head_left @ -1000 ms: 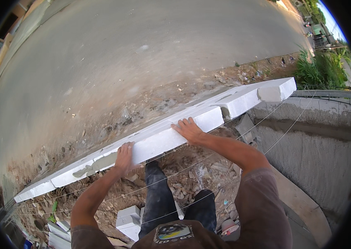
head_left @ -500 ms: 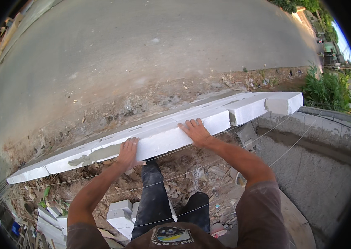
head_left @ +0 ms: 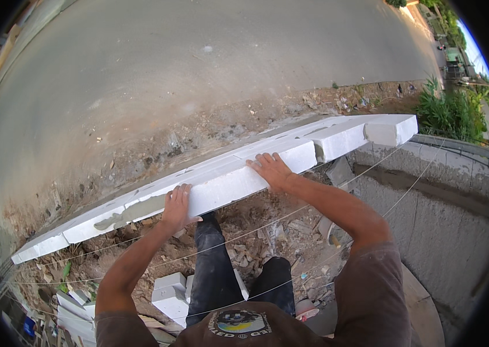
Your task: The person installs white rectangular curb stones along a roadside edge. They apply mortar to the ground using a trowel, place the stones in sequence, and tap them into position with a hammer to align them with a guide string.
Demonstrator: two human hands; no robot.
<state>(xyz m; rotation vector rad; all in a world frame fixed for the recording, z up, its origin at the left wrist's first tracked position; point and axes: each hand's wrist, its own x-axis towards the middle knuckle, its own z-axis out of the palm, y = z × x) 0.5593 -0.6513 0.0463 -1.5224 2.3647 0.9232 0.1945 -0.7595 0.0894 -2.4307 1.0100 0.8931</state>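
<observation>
A long row of white blocks (head_left: 227, 186) with patches of grey mortar runs diagonally across my view. My left hand (head_left: 176, 205) grips the front block near a smeared mortar patch, its fingers over the upper edge. Farther right, my right hand (head_left: 270, 169) holds the same block, fingers spread over its top edge, near a gap at the block's right end. Thin taut strings stretch below the row, and my legs (head_left: 212, 266) stand beneath it.
Beyond the row lies grey pavement (head_left: 209, 52) with a dirt verge. Below are rubble (head_left: 273, 231) and loose white blocks (head_left: 166, 298). At right are a concrete wall (head_left: 429, 214) and green plants (head_left: 447, 110); more debris and white pieces (head_left: 74, 318) lie at lower left.
The whole view has shifted slightly between frames. Both hands remain on the same white block in about the same places, with no clear movement of the block row.
</observation>
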